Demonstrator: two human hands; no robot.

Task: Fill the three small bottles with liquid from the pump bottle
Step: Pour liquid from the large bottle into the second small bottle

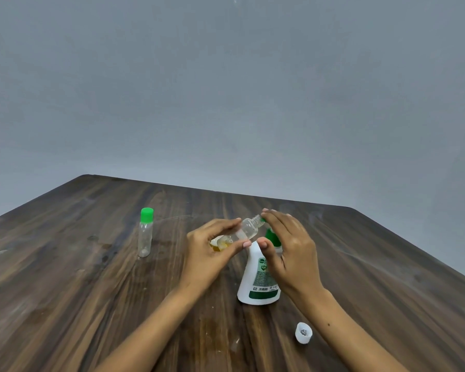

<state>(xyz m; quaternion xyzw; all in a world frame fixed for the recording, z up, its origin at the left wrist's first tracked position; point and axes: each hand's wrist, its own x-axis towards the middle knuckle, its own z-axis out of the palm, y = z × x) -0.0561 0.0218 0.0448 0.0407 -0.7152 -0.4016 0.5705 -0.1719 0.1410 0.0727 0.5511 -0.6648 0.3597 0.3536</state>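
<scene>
Nearest, a small white cap (pixel 303 333) lies loose on the dark wood-grain surface (pixel 91 291); behind it stands the white pump bottle (pixel 258 285), smooth plastic, probably weighty enough to stay put; above it the left hand (pixel 207 253) pinches a clear small bottle (pixel 246 230) tilted, neck open, while the right hand (pixel 287 248) seems to nip a green cap (pixel 263 220) at its mouth; light, slick, best held mid-body; farther left a capped bottle (pixel 146 233) stands upright.

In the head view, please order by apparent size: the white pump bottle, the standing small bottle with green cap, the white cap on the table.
1. white pump bottle, partly hidden
2. standing small bottle
3. white cap, though nearest the camera
</scene>
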